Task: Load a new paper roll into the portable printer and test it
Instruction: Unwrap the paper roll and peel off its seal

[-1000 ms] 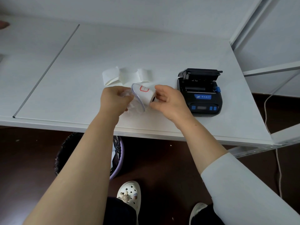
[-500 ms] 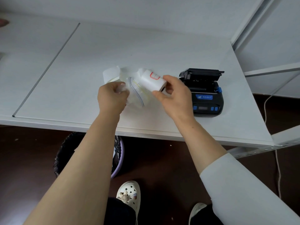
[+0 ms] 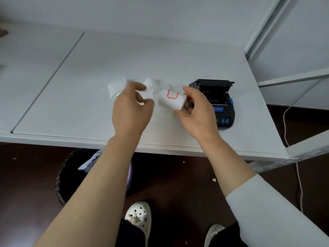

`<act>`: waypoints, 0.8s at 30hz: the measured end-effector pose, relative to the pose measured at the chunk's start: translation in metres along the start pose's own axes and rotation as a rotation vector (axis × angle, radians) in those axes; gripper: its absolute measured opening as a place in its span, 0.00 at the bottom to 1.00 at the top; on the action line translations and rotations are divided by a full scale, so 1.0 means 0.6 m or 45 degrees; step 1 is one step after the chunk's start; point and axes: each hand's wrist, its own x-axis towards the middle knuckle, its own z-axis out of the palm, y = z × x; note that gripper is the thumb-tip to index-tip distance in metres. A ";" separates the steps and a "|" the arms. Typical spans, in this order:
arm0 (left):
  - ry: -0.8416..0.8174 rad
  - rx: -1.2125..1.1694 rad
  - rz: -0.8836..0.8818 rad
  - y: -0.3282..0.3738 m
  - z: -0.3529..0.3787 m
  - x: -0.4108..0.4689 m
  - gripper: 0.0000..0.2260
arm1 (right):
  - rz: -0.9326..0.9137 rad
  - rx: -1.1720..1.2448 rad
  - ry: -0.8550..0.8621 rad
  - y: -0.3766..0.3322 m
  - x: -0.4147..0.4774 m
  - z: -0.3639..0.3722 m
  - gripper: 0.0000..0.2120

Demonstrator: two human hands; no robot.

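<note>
Head view: a white cylindrical paper roll (image 3: 171,99) bearing a red-outlined label mark is held in the air above the white tabletop (image 3: 89,82), pinched at its end between the thumb and fingers of the right hand (image 3: 197,111). The roll is carried on its side, just left of the black portable printer with blue buttons (image 3: 216,104), whose hinged lid is raised so that the paper bay is exposed. The left hand (image 3: 130,108) is blurred; its fingers are seen loosely spread beside the roll's free end, and whether anything is gripped in it cannot be told. Behind the left hand, curled white paper scraps (image 3: 117,87) are laid on the tabletop. Below the table edge, a dark round waste bin (image 3: 71,175) and a white perforated clog (image 3: 139,213) are visible on the brown floor.
</note>
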 end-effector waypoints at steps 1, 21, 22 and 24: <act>-0.146 0.013 -0.042 0.003 0.004 -0.007 0.13 | -0.014 -0.049 -0.002 0.002 -0.002 -0.004 0.29; -0.734 -0.746 -0.507 0.047 0.039 -0.037 0.07 | 0.010 -0.104 -0.199 0.045 -0.014 -0.049 0.33; -0.732 -0.760 -0.551 0.044 0.040 -0.034 0.09 | 0.019 -0.105 -0.235 0.045 -0.018 -0.046 0.32; -0.720 -0.729 -0.616 0.033 0.042 -0.029 0.20 | 0.029 -0.101 -0.287 0.048 -0.025 -0.039 0.31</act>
